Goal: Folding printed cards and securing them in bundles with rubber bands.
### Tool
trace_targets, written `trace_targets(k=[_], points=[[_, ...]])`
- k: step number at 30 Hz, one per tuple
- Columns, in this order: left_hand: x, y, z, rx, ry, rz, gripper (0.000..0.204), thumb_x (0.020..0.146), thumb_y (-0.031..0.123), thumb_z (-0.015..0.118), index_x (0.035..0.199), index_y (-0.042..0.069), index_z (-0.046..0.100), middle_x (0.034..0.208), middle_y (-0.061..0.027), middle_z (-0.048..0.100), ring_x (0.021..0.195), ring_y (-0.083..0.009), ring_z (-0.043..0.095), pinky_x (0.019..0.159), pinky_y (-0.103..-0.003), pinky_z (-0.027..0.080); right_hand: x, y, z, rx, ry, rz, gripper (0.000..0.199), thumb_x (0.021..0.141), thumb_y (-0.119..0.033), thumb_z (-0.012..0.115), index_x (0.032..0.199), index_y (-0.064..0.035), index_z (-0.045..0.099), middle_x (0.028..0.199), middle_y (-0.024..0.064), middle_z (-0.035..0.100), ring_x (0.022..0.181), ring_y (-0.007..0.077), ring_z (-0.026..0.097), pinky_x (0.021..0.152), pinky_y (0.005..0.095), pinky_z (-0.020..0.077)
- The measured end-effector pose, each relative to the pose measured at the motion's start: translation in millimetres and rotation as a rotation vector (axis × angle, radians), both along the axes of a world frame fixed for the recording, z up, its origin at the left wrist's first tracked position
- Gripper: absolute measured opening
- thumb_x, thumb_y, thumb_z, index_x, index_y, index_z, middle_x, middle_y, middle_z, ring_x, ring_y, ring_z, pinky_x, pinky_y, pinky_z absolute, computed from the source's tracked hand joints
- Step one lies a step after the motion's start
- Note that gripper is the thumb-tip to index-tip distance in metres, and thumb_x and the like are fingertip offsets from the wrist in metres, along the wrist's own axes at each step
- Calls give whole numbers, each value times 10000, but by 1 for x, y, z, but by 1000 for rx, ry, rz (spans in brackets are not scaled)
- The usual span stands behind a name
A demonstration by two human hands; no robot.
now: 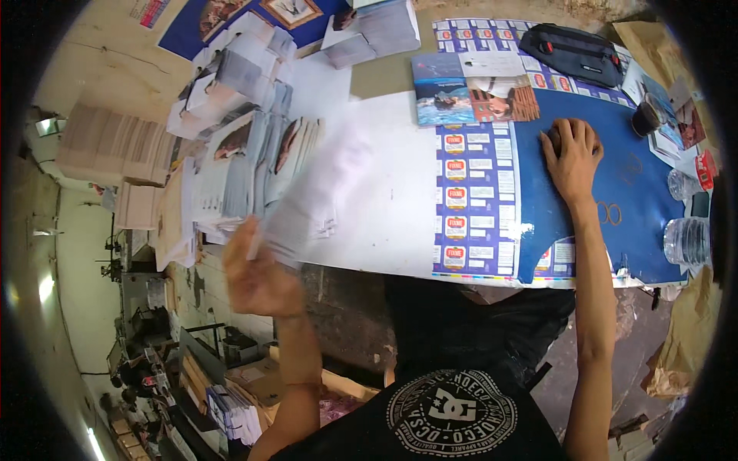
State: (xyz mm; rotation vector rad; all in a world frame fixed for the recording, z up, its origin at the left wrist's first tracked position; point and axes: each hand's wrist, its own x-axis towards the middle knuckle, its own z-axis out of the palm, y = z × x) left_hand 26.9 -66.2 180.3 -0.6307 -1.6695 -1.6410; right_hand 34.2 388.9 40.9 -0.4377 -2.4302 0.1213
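Note:
My left hand (265, 280) is closed on the lower end of a bundle of white paper sheets (307, 207), smeared by motion, at the left front of the table. Beside it are stacks of printed sheets (231, 173) with dark pictures. At the right, my right hand (573, 157) rests on a blue sheet (546, 192), its fingers curled over a dark rounded object that is mostly hidden under them. Just left of that hand lies an unfolded print with colour photos (477, 96), on a purple label sheet (473, 200).
A dark pouch (573, 55) lies at the back right. Near the right edge are a cup of dark liquid (647, 117), clear plastic bottles (686, 242) and rubber bands (610, 213). Tall paper stacks (115, 146) stand at the far left, with another stack (373, 34) at the back.

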Motion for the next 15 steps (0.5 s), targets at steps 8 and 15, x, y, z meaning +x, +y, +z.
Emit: trace_targets(k=[8,15], points=[[-67,-37,-58,-928,-172,154,306,900,-39,721,1204,-31,684,1242,-186,709,1209,-325,659,1043,-414,507,6,9,-9,-52,-38,-17,337,941,-354,728,1184,-141,632,1244,73,590,1314,309,505,1045,638,337],[-89,97,-8,-627,42,31,544,880,106,811,1370,-8,605,1341,-198,654,1247,-331,618,1088,-423,461,-6,5,0,-92,40,-133,553,866,-468,796,1264,-120,632,1482,160,509,1471,376,377,1128,776,178]])
